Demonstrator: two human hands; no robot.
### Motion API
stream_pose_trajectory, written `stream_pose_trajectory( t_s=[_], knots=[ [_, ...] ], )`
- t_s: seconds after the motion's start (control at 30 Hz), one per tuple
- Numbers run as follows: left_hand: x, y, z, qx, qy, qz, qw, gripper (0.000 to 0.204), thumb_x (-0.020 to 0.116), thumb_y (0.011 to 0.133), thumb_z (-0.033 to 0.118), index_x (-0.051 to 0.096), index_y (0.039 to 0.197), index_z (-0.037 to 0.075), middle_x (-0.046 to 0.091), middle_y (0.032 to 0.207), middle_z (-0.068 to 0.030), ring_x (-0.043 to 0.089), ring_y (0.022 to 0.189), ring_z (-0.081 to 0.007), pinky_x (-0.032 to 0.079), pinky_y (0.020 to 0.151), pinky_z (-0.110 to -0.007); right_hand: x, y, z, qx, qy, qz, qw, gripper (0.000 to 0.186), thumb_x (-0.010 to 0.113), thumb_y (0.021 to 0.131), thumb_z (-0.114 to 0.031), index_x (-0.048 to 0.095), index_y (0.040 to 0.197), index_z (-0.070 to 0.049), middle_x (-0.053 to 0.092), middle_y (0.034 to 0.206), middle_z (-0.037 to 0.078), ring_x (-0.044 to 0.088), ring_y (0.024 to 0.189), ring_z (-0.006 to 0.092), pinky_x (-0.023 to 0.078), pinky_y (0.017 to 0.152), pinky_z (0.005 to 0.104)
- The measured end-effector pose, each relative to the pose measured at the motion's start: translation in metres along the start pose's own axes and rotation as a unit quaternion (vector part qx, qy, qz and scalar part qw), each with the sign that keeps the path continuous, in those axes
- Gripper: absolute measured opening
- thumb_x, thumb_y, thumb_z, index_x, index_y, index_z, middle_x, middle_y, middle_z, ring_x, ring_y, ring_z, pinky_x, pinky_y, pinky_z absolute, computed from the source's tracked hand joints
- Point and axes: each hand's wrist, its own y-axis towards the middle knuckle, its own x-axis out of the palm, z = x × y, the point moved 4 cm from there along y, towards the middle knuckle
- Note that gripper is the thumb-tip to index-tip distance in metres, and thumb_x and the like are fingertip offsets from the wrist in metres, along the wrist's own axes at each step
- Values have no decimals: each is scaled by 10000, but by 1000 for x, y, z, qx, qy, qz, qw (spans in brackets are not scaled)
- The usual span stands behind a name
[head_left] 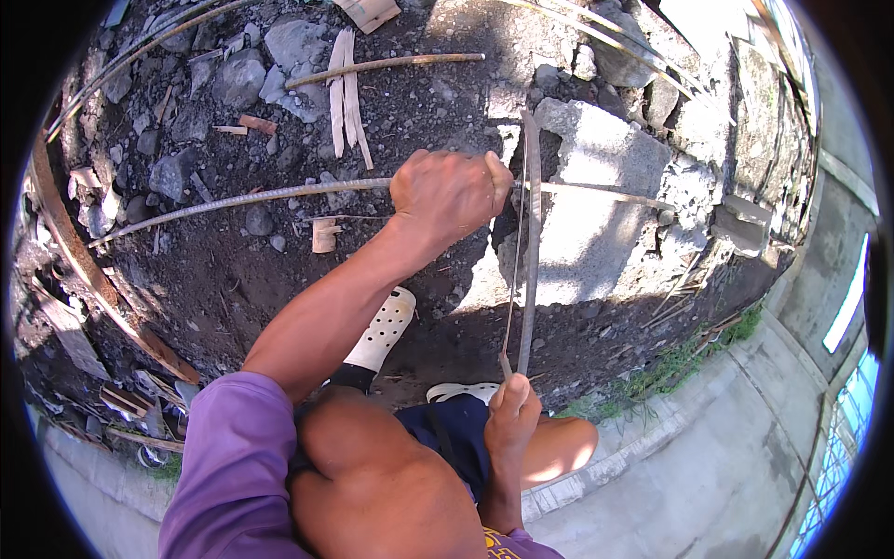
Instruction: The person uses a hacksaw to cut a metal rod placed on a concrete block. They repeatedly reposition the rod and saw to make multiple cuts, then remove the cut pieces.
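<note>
My left hand [449, 194] is closed around a long ribbed steel bar [251, 196], pressing it down above the rubble. The bar runs from the left across to a broken concrete slab [605, 177] on the right. My right hand [510, 415] grips the near end of a hacksaw [534, 242], its handle hidden inside the fingers. The saw lies across the bar just right of my left fist, its thin blade on the left side of the frame. Whether the blade has cut into the bar is too small to tell.
Another short steel bar [386, 65] and wood strips [348, 98] lie farther off among stones. A rusty curved strip [93, 270] sits at the left. White clogs [384, 328] are on my feet. Grass [680, 365] edges a concrete pavement [736, 438] at the lower right.
</note>
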Motion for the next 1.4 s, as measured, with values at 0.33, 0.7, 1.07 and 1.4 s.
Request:
stream_pose_trajectory(
  t_s=[0.33, 0.7, 1.07, 1.4],
  knots=[
    [-3, 4, 0, -13, 6, 8, 1000, 463, 585, 939, 220, 630, 501, 76, 615, 502, -139, 608, 403, -299, 488, 437, -439, 37, 86, -60, -95, 20, -14, 995, 582, 480, 1124, -473, 526, 795, 5, 385, 631, 14, 360, 626, 105, 313, 549, 351],
    [5, -48, 11, 22, -5, -12, 1000, 349, 609, 925, 212, 661, 593, 118, 652, 577, -65, 643, 509, -238, 455, 506, -384, 32, 47, 0, -63, 61, -8, 996, 609, 481, 1103, -539, 496, 746, -46, 427, 625, -20, 388, 585, 70, 291, 521, 302],
    [-5, -3, 4, -14, 12, -29, 999, 492, 591, 1015, 249, 648, 550, 97, 617, 528, -108, 622, 440, -295, 485, 438, -421, 37, 72, -34, -66, 89, -15, 994, 644, 477, 1095, -574, 449, 710, -59, 389, 613, -26, 354, 585, 69, 264, 519, 306],
    [1, -1, 0, 28, 36, 7, 999, 445, 593, 987, 197, 630, 555, 97, 626, 543, -93, 638, 474, -283, 504, 485, -419, 3, 12, 10, -66, 2, -35, 997, 665, 471, 1085, -590, 444, 731, -28, 343, 586, 26, 371, 581, 95, 282, 497, 365]
  ],
)
